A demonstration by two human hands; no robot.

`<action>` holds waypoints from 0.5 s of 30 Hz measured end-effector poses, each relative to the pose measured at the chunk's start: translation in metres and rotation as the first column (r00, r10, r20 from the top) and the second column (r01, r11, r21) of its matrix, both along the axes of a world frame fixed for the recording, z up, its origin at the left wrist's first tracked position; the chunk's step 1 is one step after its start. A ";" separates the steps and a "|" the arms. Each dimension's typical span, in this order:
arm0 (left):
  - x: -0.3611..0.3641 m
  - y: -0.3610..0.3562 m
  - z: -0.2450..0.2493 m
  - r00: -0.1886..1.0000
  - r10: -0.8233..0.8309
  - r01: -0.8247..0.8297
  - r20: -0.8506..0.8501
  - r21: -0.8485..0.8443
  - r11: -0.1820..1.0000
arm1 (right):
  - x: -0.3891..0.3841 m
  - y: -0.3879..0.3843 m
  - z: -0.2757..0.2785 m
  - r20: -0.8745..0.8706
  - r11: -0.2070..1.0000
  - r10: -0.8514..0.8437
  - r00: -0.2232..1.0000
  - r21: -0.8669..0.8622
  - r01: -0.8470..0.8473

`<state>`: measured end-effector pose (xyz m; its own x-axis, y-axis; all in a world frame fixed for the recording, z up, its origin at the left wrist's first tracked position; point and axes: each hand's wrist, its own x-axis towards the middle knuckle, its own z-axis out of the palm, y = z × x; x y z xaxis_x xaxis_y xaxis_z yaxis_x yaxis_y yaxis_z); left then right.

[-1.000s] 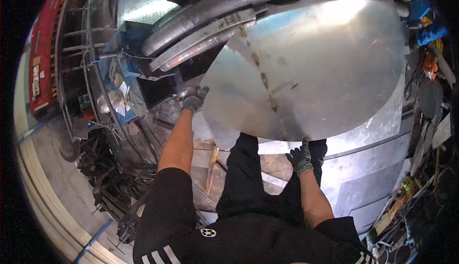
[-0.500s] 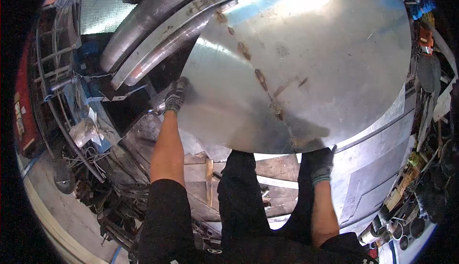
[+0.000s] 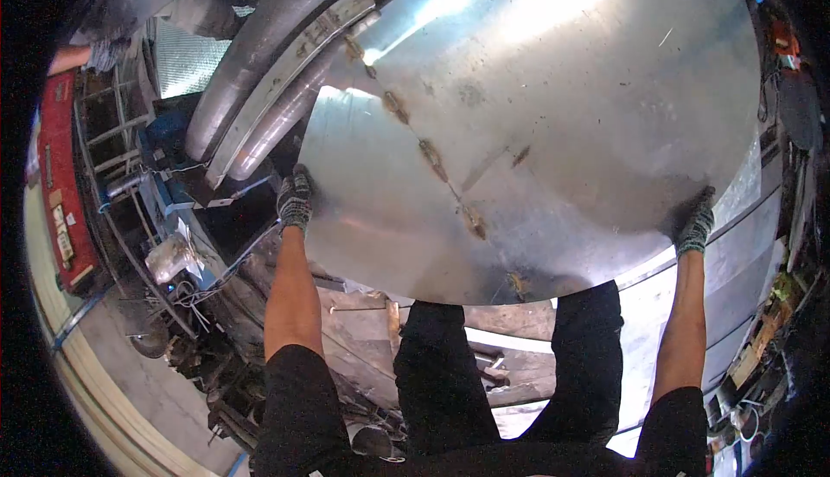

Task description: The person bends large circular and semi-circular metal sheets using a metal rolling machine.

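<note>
A large round sheet of shiny metal [image 3: 571,123] spreads out in front of me, with a broken line of brown weld marks running across its left part. My left hand [image 3: 295,197], in a grey knit glove, is closed on the sheet's left edge. On the right edge, my gloved right hand [image 3: 696,223] grips the rim, its fingers lying dark against the metal. The sheet's near edge lies just over my thighs. Its far edge runs out of the top of the view.
Left of the sheet stands a machine with thick steel rollers [image 3: 251,62] and a blue frame [image 3: 169,153]. A red panel [image 3: 65,183] is at far left, near another person's gloved hand [image 3: 105,54]. Flat metal sheets [image 3: 735,278] lie at right, and scrap metal [image 3: 233,382] is piled lower left.
My right hand has moved from the near edge by my leg out to the sheet's right edge. The sheet has shifted slightly towards me. Another person's hand now shows at upper left.
</note>
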<state>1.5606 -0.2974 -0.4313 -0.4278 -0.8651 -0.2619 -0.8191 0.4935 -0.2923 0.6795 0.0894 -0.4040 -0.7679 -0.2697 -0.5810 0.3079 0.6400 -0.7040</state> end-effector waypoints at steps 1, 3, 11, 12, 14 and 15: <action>0.023 -0.003 -0.017 0.998 -0.058 0.057 -0.018 -0.025 0.998 | 0.006 -0.013 0.013 -0.035 1.000 0.020 0.999 -0.016 -0.020; 0.043 -0.005 -0.037 0.998 0.017 -0.016 -0.061 0.024 1.000 | 0.011 -0.031 0.034 0.074 0.991 -0.133 0.988 0.016 0.132; 0.051 0.010 -0.039 0.979 0.097 -0.117 0.179 0.102 0.988 | 0.012 -0.035 0.024 -0.541 0.731 0.680 0.495 0.555 -0.397; 0.017 0.012 -0.013 0.911 -0.124 0.086 0.393 0.113 0.990 | 0.011 -0.037 0.025 -0.555 0.741 0.670 0.494 0.540 -0.399; -0.025 0.014 0.015 0.758 -0.331 0.304 0.563 0.144 0.942 | 0.008 -0.049 0.025 -0.345 0.986 0.153 0.926 0.110 -0.122; -0.025 0.010 0.014 0.983 0.182 -0.184 0.025 0.135 0.974 | 0.010 -0.052 0.029 -0.094 0.994 -0.097 0.991 -0.057 0.092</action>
<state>1.5359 -0.2873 -0.4169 -0.2616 -0.8840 -0.3873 -0.8958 0.3718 -0.2435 0.6891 0.0374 -0.3751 -0.8431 -0.2209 -0.4902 0.2947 0.5728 -0.7649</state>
